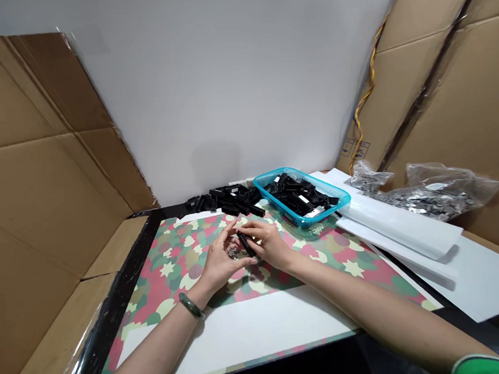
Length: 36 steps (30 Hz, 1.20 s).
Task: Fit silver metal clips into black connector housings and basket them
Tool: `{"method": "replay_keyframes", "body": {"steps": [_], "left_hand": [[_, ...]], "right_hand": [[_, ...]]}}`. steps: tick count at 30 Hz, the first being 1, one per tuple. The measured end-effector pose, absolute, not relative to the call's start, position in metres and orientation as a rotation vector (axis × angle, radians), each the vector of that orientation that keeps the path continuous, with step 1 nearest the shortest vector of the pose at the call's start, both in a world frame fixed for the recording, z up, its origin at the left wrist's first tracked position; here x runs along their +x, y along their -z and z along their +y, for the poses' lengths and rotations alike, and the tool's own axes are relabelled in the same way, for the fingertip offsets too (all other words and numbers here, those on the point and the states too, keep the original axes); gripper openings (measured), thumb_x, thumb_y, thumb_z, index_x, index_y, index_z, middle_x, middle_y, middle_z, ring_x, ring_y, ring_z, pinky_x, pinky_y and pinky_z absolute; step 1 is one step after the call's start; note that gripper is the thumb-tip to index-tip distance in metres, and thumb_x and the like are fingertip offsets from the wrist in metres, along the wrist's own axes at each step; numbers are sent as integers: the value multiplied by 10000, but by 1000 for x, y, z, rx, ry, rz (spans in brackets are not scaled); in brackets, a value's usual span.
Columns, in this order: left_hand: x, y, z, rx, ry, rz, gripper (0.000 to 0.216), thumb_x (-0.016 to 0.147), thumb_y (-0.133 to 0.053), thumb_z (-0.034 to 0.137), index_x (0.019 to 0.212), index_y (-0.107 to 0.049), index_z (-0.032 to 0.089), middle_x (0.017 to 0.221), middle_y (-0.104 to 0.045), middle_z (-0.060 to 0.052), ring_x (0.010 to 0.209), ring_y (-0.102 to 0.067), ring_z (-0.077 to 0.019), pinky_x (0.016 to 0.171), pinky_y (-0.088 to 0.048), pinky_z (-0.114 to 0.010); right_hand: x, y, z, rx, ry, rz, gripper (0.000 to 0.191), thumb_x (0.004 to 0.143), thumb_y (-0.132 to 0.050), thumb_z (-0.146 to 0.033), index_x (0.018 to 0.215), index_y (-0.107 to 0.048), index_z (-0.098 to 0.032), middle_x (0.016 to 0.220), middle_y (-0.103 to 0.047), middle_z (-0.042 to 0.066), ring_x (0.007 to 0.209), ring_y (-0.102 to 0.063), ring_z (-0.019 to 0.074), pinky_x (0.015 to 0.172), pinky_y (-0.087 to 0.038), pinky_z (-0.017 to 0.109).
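Creased brown cardboard (29, 193) flanks a flat camouflage-patterned sheet (173, 262); beyond, a latticed turquoise plastic basket (306, 222) brims with angular black pieces. From where I stand, the two hands come together above the sheet: the right hand (268, 244) pinches a slim black bar (246, 244), the left hand (221, 259) curves alongside, its grip unclear to me. Tiny shiny bits (234, 251) near that palm are half hidden, too small to identify.

The small piece (246, 244) is black, the basket (306, 221) turquoise, the camouflage-patterned mat (174, 273) red, green and cream.
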State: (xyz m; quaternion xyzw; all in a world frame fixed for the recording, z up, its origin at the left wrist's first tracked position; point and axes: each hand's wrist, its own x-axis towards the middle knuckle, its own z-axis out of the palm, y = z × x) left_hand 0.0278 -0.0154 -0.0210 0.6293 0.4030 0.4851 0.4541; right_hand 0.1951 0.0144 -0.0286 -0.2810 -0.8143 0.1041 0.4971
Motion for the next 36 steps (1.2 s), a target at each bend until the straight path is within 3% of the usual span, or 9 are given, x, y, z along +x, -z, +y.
{"method": "replay_keyframes", "body": {"steps": [3,7,9,16,21,29,36], "left_hand": [[25,21,-10,1263,-1203,840,895,508,-921,199,1333,-576,229,1148,-662,-77,853,-643,-154,820,-550,-310],[20,15,-6,1054,-1079,717,439,664,-857,333,1053,-739,168,1016,-727,-93,875,-677,-174,805,-532,-279],[19,12,-7,1031,-1084,700,348,690,-841,363,965,-762,166,981,-739,-90,881,-682,-180,807,-529,-274],[18,12,-9,993,-1122,681,341,687,-848,352,981,-754,206,1042,-728,-68,956,-676,-192,866,-537,-297],[15,14,-8,972,-1112,678,372,656,-869,361,970,-746,205,910,-716,-40,849,-677,-157,823,-550,-272],[15,12,-9,940,-1110,648,328,651,-872,350,912,-750,193,725,-660,-6,719,-643,-133,701,-552,-240],[17,5,-11,951,-1194,698,311,618,-886,333,861,-761,184,821,-718,-37,766,-660,-157,699,-545,-260]], "right_hand": [[195,24,12,-661,-244,-1874,264,887,-561,-89,1039,-736,-216,1011,-721,87,865,-698,179,739,-575,303],[191,19,3,-678,-273,-1828,262,883,-590,-104,1049,-739,-240,1090,-708,85,960,-686,193,813,-570,335],[189,18,-1,-654,-306,-1828,256,893,-583,-119,1053,-738,-244,1139,-691,94,980,-680,196,813,-571,341],[192,2,-11,-624,-243,-1726,163,912,-578,-194,1013,-706,-208,1061,-701,111,957,-672,205,796,-557,355],[198,-5,-16,-528,3,-1931,102,879,-611,-247,970,-634,-207,1016,-734,98,921,-650,243,842,-503,437],[197,-2,-15,-464,187,-2014,161,868,-612,-275,1016,-593,-216,1083,-743,85,982,-621,267,873,-473,447],[191,4,-14,-490,-21,-2015,309,897,-579,-216,1203,-540,-218,1146,-704,113,987,-659,240,831,-535,401]]}}
